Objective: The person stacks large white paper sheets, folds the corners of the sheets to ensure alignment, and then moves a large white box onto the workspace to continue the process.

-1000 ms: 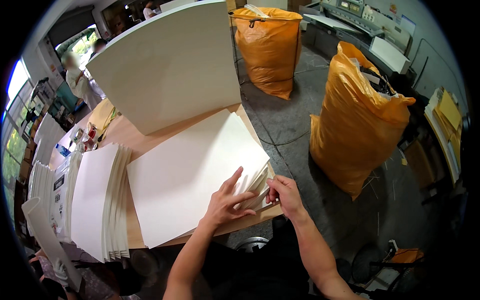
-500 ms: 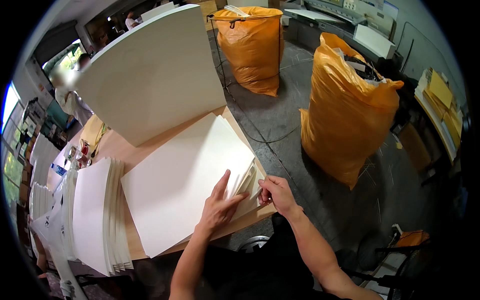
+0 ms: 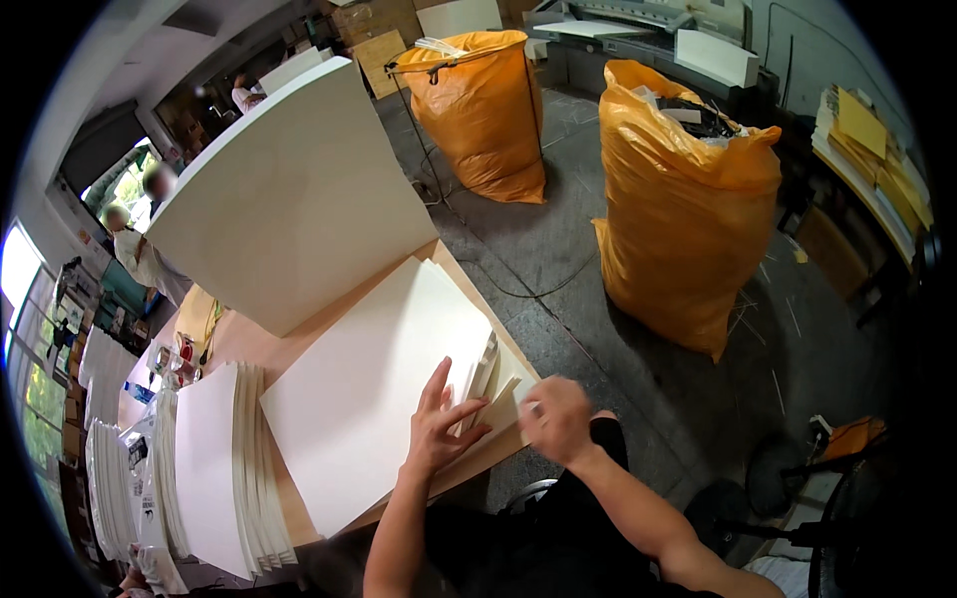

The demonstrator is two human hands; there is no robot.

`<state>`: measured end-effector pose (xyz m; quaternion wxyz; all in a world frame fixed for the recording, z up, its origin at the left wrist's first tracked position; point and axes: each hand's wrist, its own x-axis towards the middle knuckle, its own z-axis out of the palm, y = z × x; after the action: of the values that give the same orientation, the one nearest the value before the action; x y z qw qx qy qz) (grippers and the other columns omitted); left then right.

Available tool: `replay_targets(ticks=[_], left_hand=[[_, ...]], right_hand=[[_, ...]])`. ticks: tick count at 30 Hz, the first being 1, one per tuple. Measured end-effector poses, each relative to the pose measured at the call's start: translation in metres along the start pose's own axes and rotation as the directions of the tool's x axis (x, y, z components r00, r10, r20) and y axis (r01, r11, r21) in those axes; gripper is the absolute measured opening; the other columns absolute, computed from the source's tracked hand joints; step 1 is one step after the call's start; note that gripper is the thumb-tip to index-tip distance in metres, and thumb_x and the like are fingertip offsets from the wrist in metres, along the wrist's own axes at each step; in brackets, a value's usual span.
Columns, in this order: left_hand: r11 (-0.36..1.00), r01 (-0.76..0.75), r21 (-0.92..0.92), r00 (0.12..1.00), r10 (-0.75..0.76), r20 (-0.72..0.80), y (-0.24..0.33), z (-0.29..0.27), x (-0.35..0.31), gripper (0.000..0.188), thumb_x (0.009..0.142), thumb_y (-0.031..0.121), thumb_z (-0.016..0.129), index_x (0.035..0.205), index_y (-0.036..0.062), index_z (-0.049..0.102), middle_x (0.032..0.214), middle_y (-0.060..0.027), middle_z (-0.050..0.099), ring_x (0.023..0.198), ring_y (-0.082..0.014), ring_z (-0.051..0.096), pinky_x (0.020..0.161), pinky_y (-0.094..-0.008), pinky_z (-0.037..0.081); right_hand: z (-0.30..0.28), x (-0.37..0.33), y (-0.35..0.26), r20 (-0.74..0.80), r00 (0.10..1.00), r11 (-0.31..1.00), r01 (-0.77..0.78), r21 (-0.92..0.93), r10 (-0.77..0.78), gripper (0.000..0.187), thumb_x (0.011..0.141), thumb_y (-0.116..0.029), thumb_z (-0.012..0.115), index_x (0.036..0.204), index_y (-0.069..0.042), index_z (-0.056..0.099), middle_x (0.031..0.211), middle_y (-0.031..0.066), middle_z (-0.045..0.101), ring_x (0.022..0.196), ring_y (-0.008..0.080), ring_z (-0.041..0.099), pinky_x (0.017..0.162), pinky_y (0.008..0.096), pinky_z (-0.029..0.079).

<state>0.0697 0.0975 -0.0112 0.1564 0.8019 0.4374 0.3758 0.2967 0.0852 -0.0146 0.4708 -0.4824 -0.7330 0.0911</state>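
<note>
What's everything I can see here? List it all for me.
paper stack: one, cream, flat on the table under the left hand.
loose sheets: a few, cream, fanned up at the stack's right edge.
standing stack: one, white, left of the flat stack.
large board: one, white, tilted behind the table.
table: one, brown wood.
sacks: two, orange, full, on the grey floor to the right.
machine: one, grey, far back.
yellow sheets: one pile, right shelf.
people: two, far left, blurred.
left hand: flat on the paper stack.
right hand: blurred, at the loose sheets.
</note>
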Motion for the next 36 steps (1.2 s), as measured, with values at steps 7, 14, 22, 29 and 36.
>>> replay_targets(ticks=[7,14,22,29,36], left_hand=[[0.851,-0.360,0.383,0.889,0.188,0.417,-0.005,-0.001,-0.021,0.079,0.087,0.043,0.071,0.158,0.0381,0.035,0.166,-0.0182,0.024,0.150,-0.0453,0.028,0.110,-0.0678,0.035],[0.493,0.019,0.870,0.999,-0.041,0.001,0.002,-0.005,-0.096,0.068,0.093,0.033,0.059,0.156,0.0163,0.039,0.158,-0.0154,0.040,0.145,-0.0351,0.040,0.111,-0.0700,0.032],[0.465,0.504,0.728,0.860,-0.190,-0.474,0.002,-0.083,-0.211,0.042,0.064,0.018,0.081,0.104,0.0144,0.069,0.098,0.0013,0.069,0.099,-0.0201,0.067,0.117,-0.0601,0.033],[0.519,0.225,0.825,0.961,-0.256,-0.101,0.086,-0.036,-0.152,0.032,0.077,0.034,0.075,0.093,0.0075,0.068,0.088,-0.0109,0.066,0.089,-0.0275,0.068,0.108,-0.0533,0.043],[0.595,0.724,0.349,0.624,-0.352,-0.698,0.107,-0.051,-0.196,0.054,0.074,0.046,0.083,0.107,0.0079,0.062,0.104,-0.0106,0.062,0.100,-0.0305,0.064,0.097,-0.0478,0.048]], right_hand=[[0.039,-0.030,0.029,0.637,0.747,0.976,0.075,0.203,-0.190,0.052,0.079,-0.030,0.070,0.125,-0.006,0.068,0.130,0.0239,0.062,0.127,0.0465,0.050,0.117,0.0537,0.027],[0.021,-0.013,0.014,0.705,0.706,0.997,0.078,0.015,-0.065,0.064,0.091,-0.049,0.068,0.129,0.003,0.059,0.133,0.0310,0.053,0.124,0.0494,0.051,0.109,0.0549,0.037],[0.009,-0.015,-0.020,0.707,0.706,0.993,0.058,-0.098,0.028,0.070,0.088,-0.063,0.066,0.104,0.005,0.070,0.118,0.0337,0.065,0.117,0.0498,0.057,0.118,0.0606,0.021],[0.060,-0.058,0.061,0.512,0.813,0.904,0.401,-0.148,-0.277,0.083,0.085,-0.060,0.068,0.140,0.001,0.054,0.130,0.0335,0.060,0.120,0.0517,0.056,0.107,0.0624,0.039],[0.047,-0.056,0.062,0.670,0.719,0.957,0.287,-0.044,-0.185,0.083,0.084,-0.056,0.071,0.144,-0.004,0.051,0.143,0.0275,0.054,0.132,0.0492,0.049,0.112,0.0597,0.034]])
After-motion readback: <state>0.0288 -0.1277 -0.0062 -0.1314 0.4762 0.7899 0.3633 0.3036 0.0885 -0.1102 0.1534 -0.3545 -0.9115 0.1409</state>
